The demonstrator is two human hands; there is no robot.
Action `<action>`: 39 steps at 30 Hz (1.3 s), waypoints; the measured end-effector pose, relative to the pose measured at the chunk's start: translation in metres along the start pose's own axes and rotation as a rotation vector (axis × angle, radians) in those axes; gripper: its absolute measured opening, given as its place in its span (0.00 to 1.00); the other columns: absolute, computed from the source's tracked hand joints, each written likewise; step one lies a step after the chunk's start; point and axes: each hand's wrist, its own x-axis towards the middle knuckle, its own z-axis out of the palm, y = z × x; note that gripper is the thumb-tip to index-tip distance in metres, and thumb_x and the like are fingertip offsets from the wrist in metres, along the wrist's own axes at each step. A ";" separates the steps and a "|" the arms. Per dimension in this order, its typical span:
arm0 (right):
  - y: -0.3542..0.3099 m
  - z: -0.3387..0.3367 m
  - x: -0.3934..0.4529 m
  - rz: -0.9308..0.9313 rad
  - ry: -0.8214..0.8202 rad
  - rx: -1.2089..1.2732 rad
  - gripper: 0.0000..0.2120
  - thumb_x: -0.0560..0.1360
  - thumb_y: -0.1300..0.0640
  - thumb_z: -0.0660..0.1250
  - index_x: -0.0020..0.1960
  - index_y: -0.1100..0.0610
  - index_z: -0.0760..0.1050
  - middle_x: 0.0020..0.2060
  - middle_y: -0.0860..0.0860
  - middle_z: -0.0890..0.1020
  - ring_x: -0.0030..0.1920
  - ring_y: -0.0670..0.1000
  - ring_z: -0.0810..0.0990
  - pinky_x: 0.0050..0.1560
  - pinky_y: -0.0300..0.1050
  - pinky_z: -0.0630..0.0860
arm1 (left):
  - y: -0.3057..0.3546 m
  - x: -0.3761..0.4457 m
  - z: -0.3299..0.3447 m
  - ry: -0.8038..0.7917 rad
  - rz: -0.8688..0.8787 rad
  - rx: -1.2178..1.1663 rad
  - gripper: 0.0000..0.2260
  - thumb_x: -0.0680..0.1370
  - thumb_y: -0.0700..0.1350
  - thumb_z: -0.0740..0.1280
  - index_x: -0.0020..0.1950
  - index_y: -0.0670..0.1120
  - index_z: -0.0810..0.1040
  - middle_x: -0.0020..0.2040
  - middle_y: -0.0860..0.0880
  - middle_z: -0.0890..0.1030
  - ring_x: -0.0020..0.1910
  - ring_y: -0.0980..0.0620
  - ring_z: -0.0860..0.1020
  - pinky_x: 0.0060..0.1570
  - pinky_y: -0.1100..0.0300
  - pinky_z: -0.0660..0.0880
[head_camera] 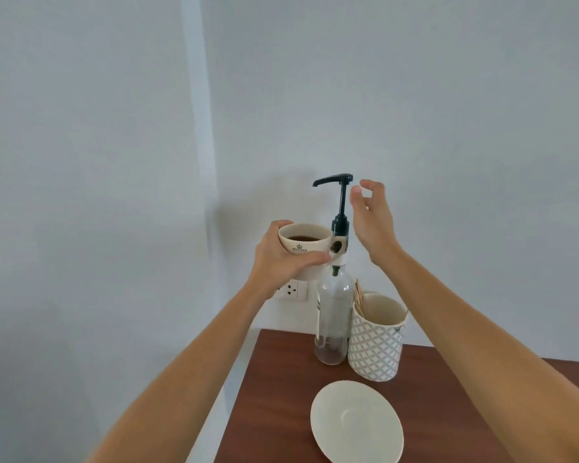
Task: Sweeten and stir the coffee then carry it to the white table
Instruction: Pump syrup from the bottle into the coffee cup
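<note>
My left hand [283,262] grips a cream coffee cup [306,243] with dark coffee in it, held up in the air under the spout of a black pump [340,188]. The pump tops a clear glass syrup bottle [333,315] that stands on the brown table [281,396]. My right hand [371,215] hovers just right of the pump head, fingers apart and holding nothing. A cream saucer [356,421] lies bare on the table near the front. A patterned holder [376,339] right of the bottle contains wooden stir sticks [360,297].
A pale wall rises close behind the table. A white power socket [291,290] sits on it below my left wrist. The table's left edge runs near the bottle and saucer.
</note>
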 end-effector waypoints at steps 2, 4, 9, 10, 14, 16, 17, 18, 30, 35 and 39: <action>-0.010 0.010 0.016 0.017 0.000 -0.018 0.19 0.82 0.44 0.53 0.69 0.52 0.65 0.50 0.52 0.77 0.45 0.50 0.76 0.45 0.42 0.70 | 0.006 0.013 -0.004 0.009 -0.006 -0.001 0.36 0.58 0.50 0.84 0.62 0.51 0.72 0.54 0.52 0.81 0.52 0.53 0.80 0.43 0.59 0.78; -0.015 0.021 0.028 0.055 0.000 0.008 0.18 0.82 0.41 0.52 0.63 0.52 0.68 0.42 0.51 0.76 0.39 0.49 0.75 0.41 0.44 0.73 | 0.010 0.023 -0.005 0.012 -0.025 -0.018 0.36 0.58 0.50 0.84 0.62 0.51 0.72 0.55 0.52 0.80 0.53 0.52 0.80 0.43 0.59 0.78; -0.018 0.040 0.041 0.115 0.066 0.194 0.17 0.78 0.39 0.59 0.43 0.52 0.70 0.36 0.51 0.78 0.35 0.52 0.76 0.39 0.48 0.75 | 0.018 0.039 -0.001 0.004 -0.032 -0.032 0.38 0.57 0.51 0.83 0.63 0.50 0.71 0.56 0.51 0.79 0.54 0.51 0.79 0.41 0.60 0.77; -0.018 0.042 0.042 0.127 0.086 0.236 0.15 0.78 0.42 0.61 0.41 0.53 0.70 0.36 0.52 0.78 0.34 0.52 0.76 0.36 0.46 0.73 | 0.020 0.041 0.000 0.003 -0.036 -0.032 0.39 0.56 0.52 0.83 0.63 0.50 0.71 0.56 0.51 0.79 0.54 0.51 0.79 0.41 0.60 0.76; -0.017 0.048 0.045 0.113 0.130 0.301 0.08 0.76 0.53 0.62 0.40 0.55 0.71 0.34 0.50 0.84 0.36 0.54 0.83 0.36 0.42 0.76 | 0.026 0.048 0.002 -0.004 -0.046 -0.050 0.39 0.55 0.52 0.82 0.63 0.50 0.71 0.56 0.50 0.79 0.52 0.52 0.79 0.39 0.60 0.77; -0.015 0.050 0.046 0.094 0.125 0.327 0.06 0.75 0.56 0.60 0.40 0.56 0.71 0.31 0.50 0.86 0.35 0.55 0.86 0.36 0.42 0.77 | 0.027 0.051 0.002 -0.012 -0.046 -0.053 0.37 0.57 0.50 0.82 0.63 0.50 0.71 0.55 0.51 0.79 0.50 0.54 0.79 0.37 0.60 0.77; -0.014 0.051 0.046 0.085 0.119 0.326 0.06 0.74 0.56 0.60 0.39 0.56 0.71 0.31 0.50 0.86 0.36 0.55 0.86 0.36 0.43 0.77 | 0.028 0.052 0.003 -0.013 -0.045 -0.055 0.37 0.56 0.50 0.82 0.62 0.50 0.71 0.55 0.51 0.79 0.49 0.54 0.79 0.37 0.61 0.77; -0.013 0.051 0.046 0.075 0.114 0.315 0.06 0.74 0.56 0.60 0.39 0.56 0.71 0.30 0.50 0.86 0.36 0.56 0.87 0.36 0.44 0.77 | 0.028 0.053 0.003 -0.013 -0.044 -0.057 0.38 0.55 0.51 0.81 0.62 0.50 0.71 0.55 0.51 0.79 0.50 0.54 0.79 0.36 0.61 0.76; -0.005 0.048 0.048 0.036 0.103 0.254 0.08 0.74 0.58 0.58 0.38 0.59 0.71 0.29 0.52 0.86 0.30 0.51 0.85 0.33 0.44 0.75 | 0.024 0.060 0.007 -0.029 -0.054 -0.068 0.36 0.58 0.49 0.82 0.62 0.49 0.71 0.55 0.50 0.80 0.52 0.52 0.80 0.38 0.61 0.75; -0.003 0.048 0.048 0.036 0.109 0.204 0.09 0.73 0.59 0.57 0.35 0.58 0.70 0.29 0.53 0.86 0.30 0.52 0.85 0.29 0.40 0.71 | 0.022 0.059 0.007 -0.040 -0.064 -0.071 0.34 0.61 0.46 0.83 0.63 0.49 0.70 0.55 0.50 0.79 0.49 0.54 0.78 0.37 0.63 0.74; 0.000 0.047 0.049 0.021 0.114 0.153 0.10 0.71 0.58 0.57 0.32 0.57 0.67 0.35 0.60 0.87 0.33 0.56 0.86 0.32 0.43 0.73 | 0.022 0.058 0.009 -0.041 -0.068 -0.075 0.35 0.61 0.46 0.83 0.63 0.48 0.70 0.56 0.50 0.79 0.50 0.53 0.78 0.37 0.63 0.74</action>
